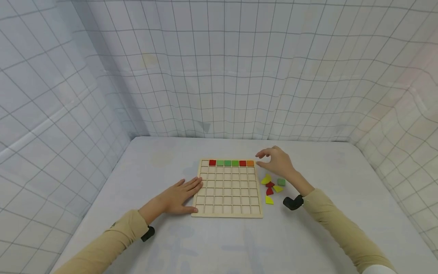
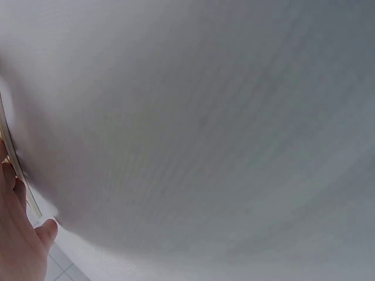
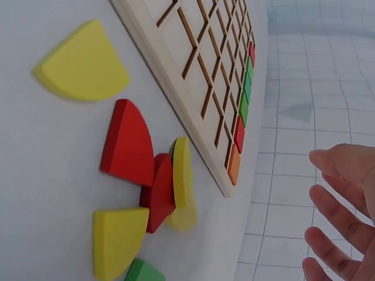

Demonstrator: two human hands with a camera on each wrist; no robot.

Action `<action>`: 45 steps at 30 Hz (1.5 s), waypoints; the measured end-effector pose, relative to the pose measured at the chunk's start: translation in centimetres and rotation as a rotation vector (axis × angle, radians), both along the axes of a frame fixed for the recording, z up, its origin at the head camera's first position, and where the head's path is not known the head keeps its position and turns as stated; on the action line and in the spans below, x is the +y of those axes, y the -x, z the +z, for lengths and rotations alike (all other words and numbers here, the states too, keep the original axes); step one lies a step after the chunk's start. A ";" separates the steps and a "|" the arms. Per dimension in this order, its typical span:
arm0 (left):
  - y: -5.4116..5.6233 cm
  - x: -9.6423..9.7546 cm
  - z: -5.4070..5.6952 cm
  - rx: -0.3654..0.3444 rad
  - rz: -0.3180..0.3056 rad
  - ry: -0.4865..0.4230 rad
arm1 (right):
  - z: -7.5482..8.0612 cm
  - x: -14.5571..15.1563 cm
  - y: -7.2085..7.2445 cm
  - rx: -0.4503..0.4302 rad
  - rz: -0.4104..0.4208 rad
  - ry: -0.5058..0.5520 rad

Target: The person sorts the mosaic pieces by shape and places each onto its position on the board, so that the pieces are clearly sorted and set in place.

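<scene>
A wooden grid board (image 1: 227,215) lies on the table. Along its far row sit square tiles: a red tile (image 1: 212,163), three green ones, another red tile (image 1: 242,163) and an orange tile (image 1: 250,163) in the right corner cell. My left hand (image 1: 179,196) rests with spread fingers on the board's left edge, thumb near the front corner. Just off the far right corner, my right hand (image 1: 276,161) hovers with thumb and fingers apart, holding nothing. Below it lie quarter-round yellow pieces, such as a yellow piece (image 3: 82,64), and red ones, such as a red piece (image 3: 127,143).
A green block (image 1: 281,182) lies at the right of the loose pieces, by the right forearm. White cloth with a dark grid (image 1: 226,76) hangs behind the table and at both sides. A black wrist mount (image 1: 293,203) sticks out from the right sleeve.
</scene>
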State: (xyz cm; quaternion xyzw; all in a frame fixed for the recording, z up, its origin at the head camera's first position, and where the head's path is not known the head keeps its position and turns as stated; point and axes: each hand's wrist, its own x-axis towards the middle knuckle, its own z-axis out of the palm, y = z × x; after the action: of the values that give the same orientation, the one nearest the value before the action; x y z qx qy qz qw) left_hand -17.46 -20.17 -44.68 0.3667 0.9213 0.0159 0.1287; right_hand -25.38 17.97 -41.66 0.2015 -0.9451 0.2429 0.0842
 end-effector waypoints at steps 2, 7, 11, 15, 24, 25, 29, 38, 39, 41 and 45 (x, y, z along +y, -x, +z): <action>0.0 0.0 0.0 0.002 0.003 -0.001 | 0.0 0.6 -0.2 -0.011 -0.009 -0.001; -0.1 0.0 0.1 -0.004 0.006 -0.005 | -0.3 2.4 -0.7 -0.028 -0.027 -0.005; -0.1 -0.1 0.0 -0.003 0.007 -0.002 | -0.6 3.8 -1.1 -0.039 -0.039 -0.002; 0.0 -0.2 -0.2 0.006 0.011 -0.002 | -0.8 5.1 -1.5 -0.050 -0.047 -0.001; -0.1 -0.2 -0.1 0.000 0.011 -0.015 | -1.8 7.3 -2.7 -0.070 -0.052 0.007; -0.1 -0.2 -0.1 0.002 0.012 -0.014 | -1.9 7.5 -2.8 -0.072 -0.054 0.008; -0.1 -0.3 0.0 0.003 0.012 -0.014 | -2.4 8.2 -3.2 -0.091 -0.058 0.009; 0.1 -0.2 -0.3 -0.003 0.001 -0.021 | -3.6 9.3 -4.0 -0.132 -0.076 0.015; 0.2 -0.1 -0.4 0.000 -0.001 -0.021 | -3.8 9.4 -4.1 -0.136 -0.075 0.012; 0.1 -0.1 -0.4 0.005 -0.004 -0.020 | -4.0 9.5 -4.1 -0.144 -0.070 0.007; 0.1 -0.1 -0.2 0.010 -0.004 -0.015 | -4.2 9.4 -4.2 -0.150 -0.058 -0.002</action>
State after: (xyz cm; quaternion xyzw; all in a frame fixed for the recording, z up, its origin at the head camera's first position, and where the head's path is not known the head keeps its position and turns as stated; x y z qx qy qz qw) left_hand -17.55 -20.24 -44.91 0.3694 0.9211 0.0207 0.1214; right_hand -21.21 27.33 -45.90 0.1552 -0.9545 0.2538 0.0200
